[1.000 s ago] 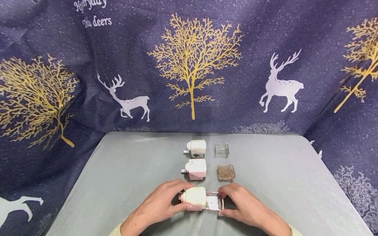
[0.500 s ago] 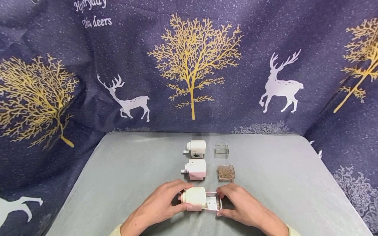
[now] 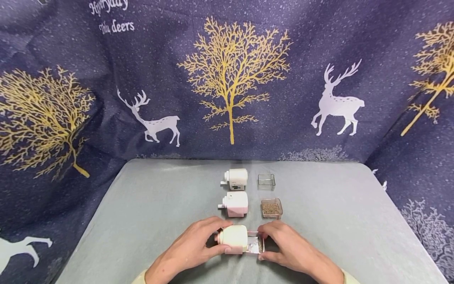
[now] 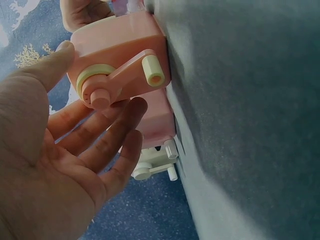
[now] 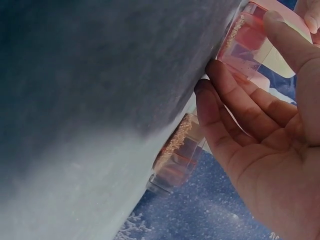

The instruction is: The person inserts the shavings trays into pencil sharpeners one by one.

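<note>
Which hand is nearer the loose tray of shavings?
Right: the right hand is just in front of the shavings tray; the left hand is farther off, gripping the frontmost pencil sharpener.

At the lower centre of the head view, a pink-and-cream crank sharpener (image 3: 235,239) stood upright, its crank side facing the left of the frame, gripped by the left hand (image 3: 193,242). A clear drawer (image 3: 253,243), some shavings at its outer end, jutted rightward from it, pinched by the right hand (image 3: 289,243).
</note>
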`<control>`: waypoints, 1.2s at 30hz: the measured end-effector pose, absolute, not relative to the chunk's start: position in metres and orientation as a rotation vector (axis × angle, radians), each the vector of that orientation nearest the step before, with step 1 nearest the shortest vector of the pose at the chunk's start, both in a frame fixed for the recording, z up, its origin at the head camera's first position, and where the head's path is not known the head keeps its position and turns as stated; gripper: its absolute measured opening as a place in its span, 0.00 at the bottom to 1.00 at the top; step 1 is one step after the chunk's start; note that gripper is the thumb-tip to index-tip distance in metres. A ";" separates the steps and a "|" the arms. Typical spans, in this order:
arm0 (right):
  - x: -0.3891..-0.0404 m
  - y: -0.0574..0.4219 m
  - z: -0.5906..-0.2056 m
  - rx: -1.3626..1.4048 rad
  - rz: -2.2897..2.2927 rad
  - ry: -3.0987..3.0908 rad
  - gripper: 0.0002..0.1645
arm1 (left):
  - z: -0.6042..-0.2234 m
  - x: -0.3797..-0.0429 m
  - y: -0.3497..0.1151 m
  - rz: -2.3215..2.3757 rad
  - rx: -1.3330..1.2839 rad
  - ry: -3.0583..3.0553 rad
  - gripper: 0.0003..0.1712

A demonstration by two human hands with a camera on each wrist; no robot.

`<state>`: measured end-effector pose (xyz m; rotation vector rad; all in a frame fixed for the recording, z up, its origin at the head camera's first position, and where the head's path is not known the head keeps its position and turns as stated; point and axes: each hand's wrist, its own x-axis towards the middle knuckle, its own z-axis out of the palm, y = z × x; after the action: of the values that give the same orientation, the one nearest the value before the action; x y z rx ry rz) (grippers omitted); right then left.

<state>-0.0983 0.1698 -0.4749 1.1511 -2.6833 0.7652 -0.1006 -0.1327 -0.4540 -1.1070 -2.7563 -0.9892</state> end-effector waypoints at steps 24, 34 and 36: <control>-0.099 0.164 -0.474 1.162 0.757 -2.690 0.28 | -0.455 -0.101 -0.132 -1.016 -1.107 -2.768 0.32; -0.099 0.160 -0.474 1.167 0.750 -2.694 0.28 | -0.455 -0.101 -0.133 -1.001 -1.137 -2.735 0.32; -0.099 0.159 -0.473 1.168 0.748 -2.692 0.28 | -0.455 -0.102 -0.134 -1.000 -1.135 -2.743 0.32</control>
<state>-0.0990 0.1595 -0.4733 1.1683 -2.6921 0.7479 -0.1015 -0.1336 -0.4550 -1.1354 -2.7426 -1.0000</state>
